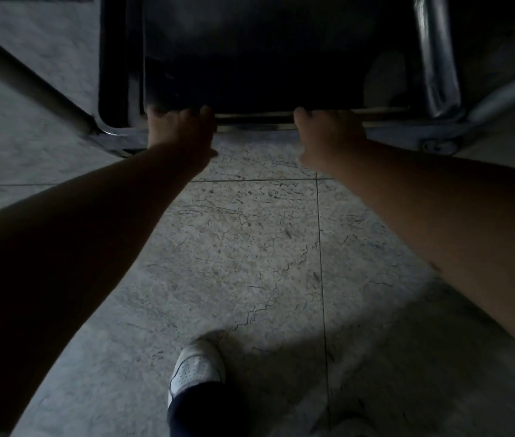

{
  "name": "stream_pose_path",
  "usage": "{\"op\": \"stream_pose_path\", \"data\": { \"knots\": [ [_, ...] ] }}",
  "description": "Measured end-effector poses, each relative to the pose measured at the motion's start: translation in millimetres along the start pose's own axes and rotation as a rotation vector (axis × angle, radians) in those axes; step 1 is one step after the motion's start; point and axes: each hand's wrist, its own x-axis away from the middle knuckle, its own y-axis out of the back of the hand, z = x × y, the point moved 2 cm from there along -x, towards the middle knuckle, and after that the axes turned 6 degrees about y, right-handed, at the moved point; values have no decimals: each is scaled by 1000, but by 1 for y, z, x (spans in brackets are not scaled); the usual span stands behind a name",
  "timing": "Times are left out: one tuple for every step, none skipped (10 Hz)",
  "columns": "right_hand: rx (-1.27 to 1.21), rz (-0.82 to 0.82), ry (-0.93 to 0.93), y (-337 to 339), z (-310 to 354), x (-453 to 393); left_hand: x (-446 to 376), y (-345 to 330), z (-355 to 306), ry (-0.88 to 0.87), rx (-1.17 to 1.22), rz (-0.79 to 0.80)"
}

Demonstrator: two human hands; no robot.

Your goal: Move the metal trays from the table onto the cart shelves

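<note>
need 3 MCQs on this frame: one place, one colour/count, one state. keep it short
1. Where is the metal tray?
A. Flat on the floor tiles
B. Low in the cart frame, at its near rail
C. Under the person's arm

2. What colour is the shoe?
A. Red
B. Black
C. White

3. What are the hands doing?
A. Both grip the tray's near edge
B. Only the left hand touches it
C. Both hang free

Key:
1 B: the dark tray sits between the cart frame's uprights.
2 C: a white perforated toe shows on the floor.
3 A: the left hand and right hand both have fingers curled over the edge.
</note>
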Motion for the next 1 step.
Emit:
{"op": "stream_pose_path", "data": {
  "knots": [
    [-26,176,-1,19,-4,29,26,18,4,51,-5,156]
  ]
}}
